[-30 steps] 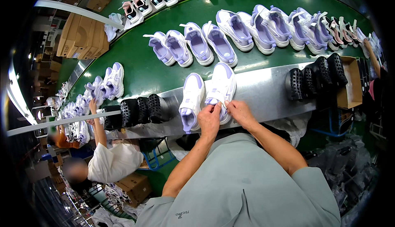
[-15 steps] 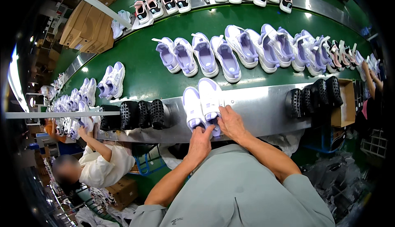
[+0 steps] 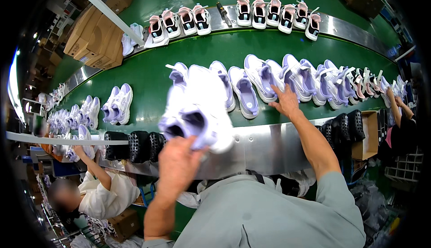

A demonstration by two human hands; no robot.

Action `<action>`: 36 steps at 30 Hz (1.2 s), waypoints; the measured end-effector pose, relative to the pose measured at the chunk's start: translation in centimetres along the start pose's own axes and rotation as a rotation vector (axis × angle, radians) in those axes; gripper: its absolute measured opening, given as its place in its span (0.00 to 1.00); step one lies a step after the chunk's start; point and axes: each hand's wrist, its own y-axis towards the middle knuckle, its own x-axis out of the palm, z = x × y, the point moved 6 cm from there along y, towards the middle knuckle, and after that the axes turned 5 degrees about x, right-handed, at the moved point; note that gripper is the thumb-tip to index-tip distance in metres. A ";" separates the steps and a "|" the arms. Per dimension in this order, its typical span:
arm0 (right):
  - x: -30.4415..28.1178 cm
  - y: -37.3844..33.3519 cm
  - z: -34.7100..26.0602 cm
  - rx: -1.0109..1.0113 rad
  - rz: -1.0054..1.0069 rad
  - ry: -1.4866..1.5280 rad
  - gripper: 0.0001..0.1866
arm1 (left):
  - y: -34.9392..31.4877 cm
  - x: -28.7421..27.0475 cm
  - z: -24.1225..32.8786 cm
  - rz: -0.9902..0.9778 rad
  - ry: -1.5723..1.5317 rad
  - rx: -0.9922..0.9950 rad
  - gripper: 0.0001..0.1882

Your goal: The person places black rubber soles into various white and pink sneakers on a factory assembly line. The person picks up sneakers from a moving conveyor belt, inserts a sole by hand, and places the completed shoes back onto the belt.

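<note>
My left hand (image 3: 178, 163) grips a pair of white and lilac sneakers (image 3: 197, 108) by the heels, held up over the steel ledge (image 3: 265, 147) and blurred by motion. My right hand (image 3: 285, 100) is stretched out to the green conveyor belt (image 3: 148, 75), fingers spread, touching the heel end of a white and lilac sneaker (image 3: 262, 73) in the row there. Further sneakers of the same kind (image 3: 244, 90) lie side by side along the belt.
Black soles (image 3: 134, 145) stand in rows on the ledge left and right (image 3: 343, 129). Pink-lined sneakers (image 3: 278, 14) line the far rail. A person in white (image 3: 105, 194) works at my left; another person's arm (image 3: 397, 108) reaches in at right. Cardboard boxes (image 3: 96, 37) are stacked beyond.
The pair that stood on the ledge under both hands is now lifted in my left hand. My right hand has let go and reached forward to the belt's row.
</note>
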 end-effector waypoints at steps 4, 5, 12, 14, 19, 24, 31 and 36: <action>1.2 1.1 -0.1 -0.077 -0.013 0.086 0.29 | 4.7 -2.0 -10.5 -0.024 0.297 -0.087 0.14; 1.9 1.8 0.3 -0.010 -0.039 0.079 0.25 | 5.5 -1.6 -14.0 -0.047 0.357 -0.100 0.14; 1.7 5.0 3.0 0.280 0.128 0.025 0.19 | 4.6 4.6 -31.5 -0.136 0.522 -0.030 0.14; 1.3 7.4 3.6 0.317 0.144 0.018 0.19 | 4.8 6.1 -34.4 -0.202 0.489 -0.116 0.16; -3.7 7.5 -1.2 0.228 0.313 -0.098 0.27 | 6.6 8.9 -31.3 -0.423 0.878 -0.209 0.23; -2.9 -5.4 -13.9 -0.249 -0.088 0.167 0.42 | 10.0 12.1 -19.0 -0.259 0.261 0.090 0.42; 4.4 0.4 -17.4 -0.223 -0.082 0.057 0.29 | 14.9 17.4 -20.5 -0.352 0.260 -0.104 0.26; 3.9 5.2 -11.8 -0.093 0.064 -0.012 0.21 | 9.5 13.8 -8.8 -0.359 0.242 0.175 0.19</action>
